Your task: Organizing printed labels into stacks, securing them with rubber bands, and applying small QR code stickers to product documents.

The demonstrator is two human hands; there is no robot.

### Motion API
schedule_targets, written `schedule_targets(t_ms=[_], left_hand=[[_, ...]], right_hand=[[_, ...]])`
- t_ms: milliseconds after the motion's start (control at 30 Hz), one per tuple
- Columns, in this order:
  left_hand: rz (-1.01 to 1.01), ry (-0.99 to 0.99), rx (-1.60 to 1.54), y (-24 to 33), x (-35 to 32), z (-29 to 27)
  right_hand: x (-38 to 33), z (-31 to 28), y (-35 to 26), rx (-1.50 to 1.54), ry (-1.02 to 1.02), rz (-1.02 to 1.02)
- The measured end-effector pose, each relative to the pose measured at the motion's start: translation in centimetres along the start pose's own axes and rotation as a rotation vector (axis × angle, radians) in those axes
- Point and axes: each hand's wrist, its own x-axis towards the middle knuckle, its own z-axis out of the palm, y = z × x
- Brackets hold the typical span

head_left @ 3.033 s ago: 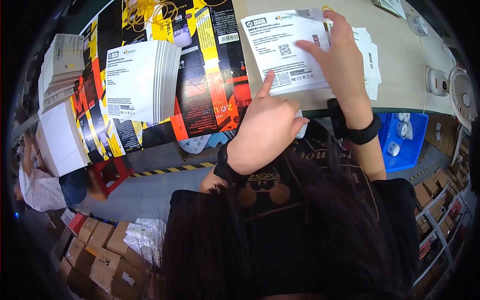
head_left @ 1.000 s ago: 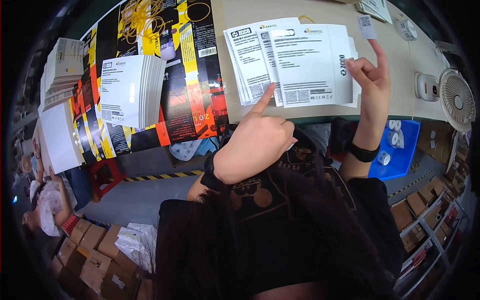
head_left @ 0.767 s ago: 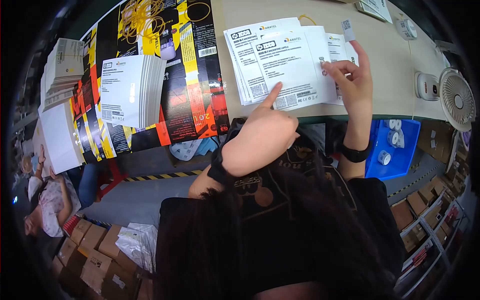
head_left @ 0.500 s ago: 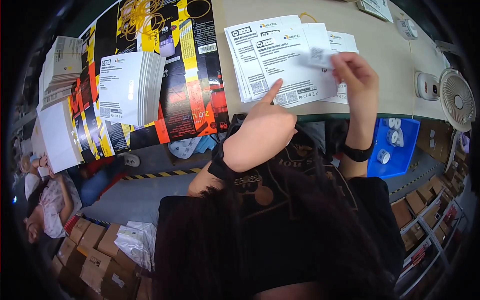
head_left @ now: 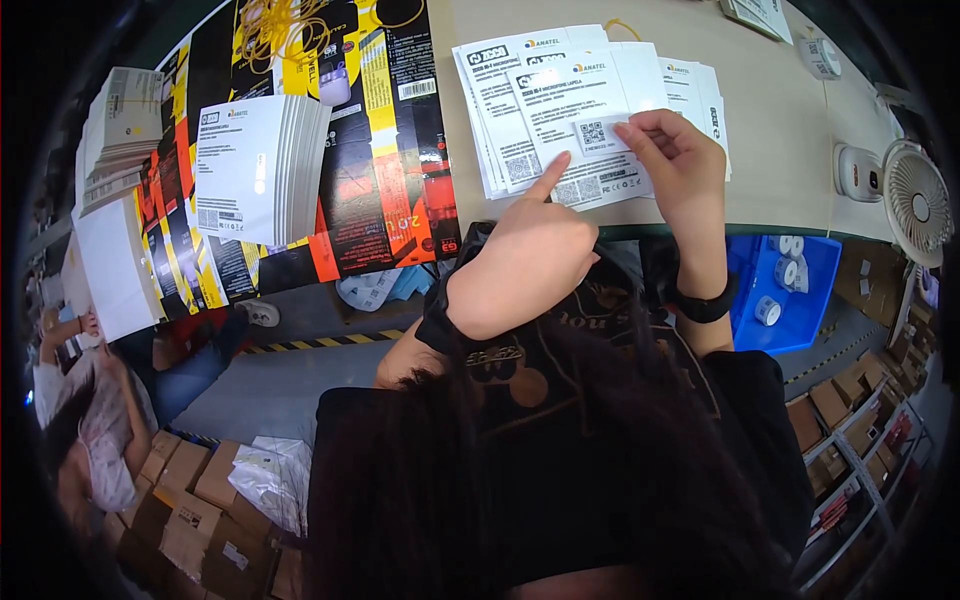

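My right hand [head_left: 680, 155] pinches a small white label [head_left: 600, 137] with a square code between thumb and fingers. The label lies flat over the middle of the top white printed sheet [head_left: 555, 105]. The index finger of my left hand [head_left: 530, 240] is stretched out, its tip touching this sheet left of the label. Its other fingers curl under, partly hidden, and I see nothing held there. More printed sheets [head_left: 482, 110] lie overlapped beneath and beside the top one.
A fanned stack of white printed sheets [head_left: 250, 165] sits on black, yellow and red printed cardboard [head_left: 400, 170], below yellow rubber bands [head_left: 285, 30]. A white fan [head_left: 915, 203] stands right. A blue bin [head_left: 805, 310] holds label rolls [head_left: 768, 310]. Another person [head_left: 105, 430] is at lower left.
My right hand has moved left and slightly down, bringing the label from the top sheet's right side to its middle. My left hand stays almost in place.
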Motion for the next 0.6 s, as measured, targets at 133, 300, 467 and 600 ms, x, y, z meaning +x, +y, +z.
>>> schedule_targets(t_ms=[133,300,467,600], left_hand=[[0.003,0.008,-0.003,0.0,0.0,-0.1],[0.001,-0.005,0.018,0.2,0.1,0.0],[-0.014,-0.029,0.053,0.2,0.2,0.0],[0.014,0.007,0.054,0.1,0.0,0.0]], right_hand=[[-0.1,0.2,-0.1,-0.051,-0.014,0.013],[0.1,0.9,-0.5,-0.343,0.037,-0.101],[1.3,0.2,-0.8,-0.725,0.04,-0.128],[2.0,-1.4,-0.8,-0.749,0.074,-0.046]])
